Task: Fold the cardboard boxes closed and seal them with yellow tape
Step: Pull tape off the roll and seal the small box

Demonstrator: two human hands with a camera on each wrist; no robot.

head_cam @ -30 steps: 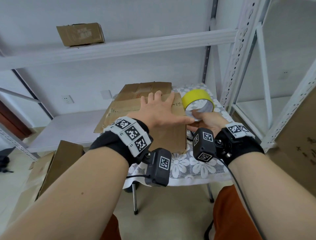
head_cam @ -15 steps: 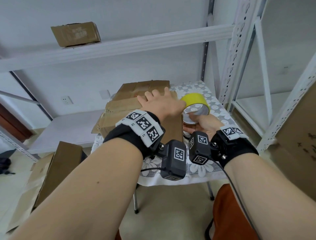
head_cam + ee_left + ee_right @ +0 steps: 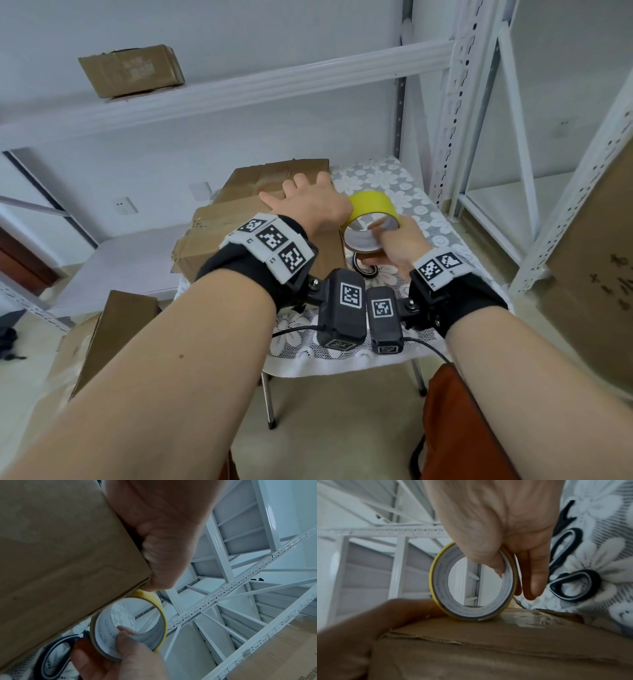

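The brown corrugated cardboard box (image 3: pixel 239 240) sits on the small table with a white floral lace cloth (image 3: pixel 387 178), flaps folded down. The left hand (image 3: pixel 308 205) lies flat on the box top, fingers straight and slightly spread, thumb at the box's right edge. The right hand (image 3: pixel 394 243) holds the yellow roll of adhesive tape (image 3: pixel 371 214) against that edge, thumb inside the core, fingers outside. Black-handled scissors (image 3: pixel 570 566) lie on the cloth just beside the box.

Matt brown cardboard box (image 3: pixel 219 236); glossy yellow tape roll (image 3: pixel 373 205); lace cloth (image 3: pixel 387 178).
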